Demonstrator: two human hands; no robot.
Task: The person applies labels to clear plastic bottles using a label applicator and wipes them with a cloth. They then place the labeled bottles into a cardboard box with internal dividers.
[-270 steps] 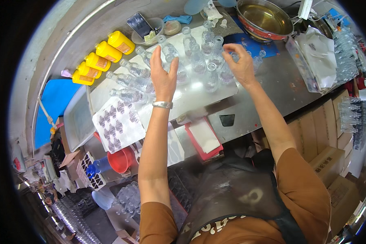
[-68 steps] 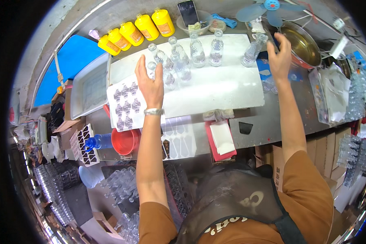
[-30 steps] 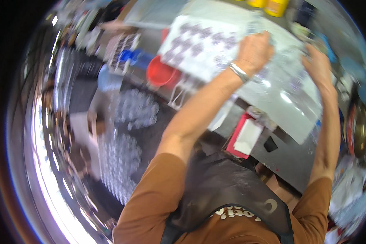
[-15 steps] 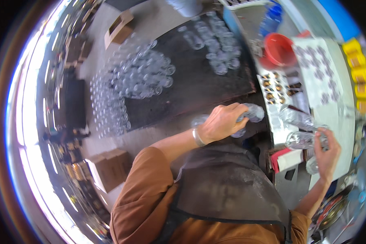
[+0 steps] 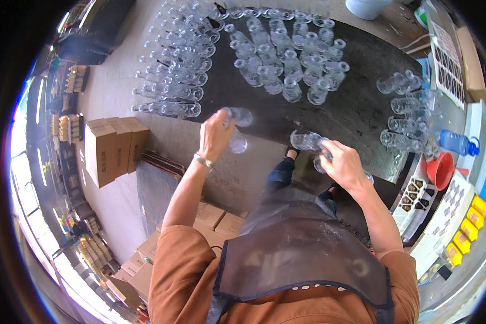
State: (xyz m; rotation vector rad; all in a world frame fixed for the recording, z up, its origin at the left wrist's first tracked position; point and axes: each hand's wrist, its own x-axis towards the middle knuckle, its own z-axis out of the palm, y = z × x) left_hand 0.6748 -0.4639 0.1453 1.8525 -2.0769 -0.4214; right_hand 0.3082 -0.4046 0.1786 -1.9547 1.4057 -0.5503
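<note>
Left hand [image 5: 215, 135] outstretched gripping clear bottles [image 5: 236, 127]; right hand [image 5: 343, 164] clutching glass bottles [image 5: 309, 142].

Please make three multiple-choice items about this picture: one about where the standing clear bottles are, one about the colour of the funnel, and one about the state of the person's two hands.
1. Where do most of the clear bottles stand?
A. on the dark mat on the floor
B. inside the cardboard boxes
C. on the person's apron

2. What colour is the funnel?
A. blue
B. red
C. green

3. What are the hands doing?
A. both are empty
B. only one holds bottles
C. each grips clear bottles

Answers: 1 A, they stand in groups on the dark mat. 2 B, it shows red at the right edge. 3 C, the left hand and the right hand each close on clear bottles.
</note>
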